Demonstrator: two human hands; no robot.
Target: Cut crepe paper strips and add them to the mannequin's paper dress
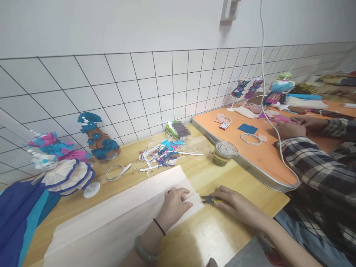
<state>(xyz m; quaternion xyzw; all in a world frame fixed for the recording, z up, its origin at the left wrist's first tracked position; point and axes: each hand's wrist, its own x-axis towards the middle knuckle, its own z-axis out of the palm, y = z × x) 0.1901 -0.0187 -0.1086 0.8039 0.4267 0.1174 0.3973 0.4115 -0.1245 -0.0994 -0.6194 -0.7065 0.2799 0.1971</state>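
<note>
A long sheet of pale crepe paper, folded lengthwise, lies across the wooden table. My left hand, with a bracelet and a black band at the wrist, grips the paper near its right end with curled fingers. In my right hand is a pair of scissors, held low over the table. The blades are slightly apart and meet the right edge of the paper. My fingers hide most of the scissor handles.
Paper scraps are heaped near the wall, beside a tape roll and a lidded plastic cup. Crepe-paper dolls stand at left, near blue paper. Another person's hands work at the orange table; a white cable hangs down.
</note>
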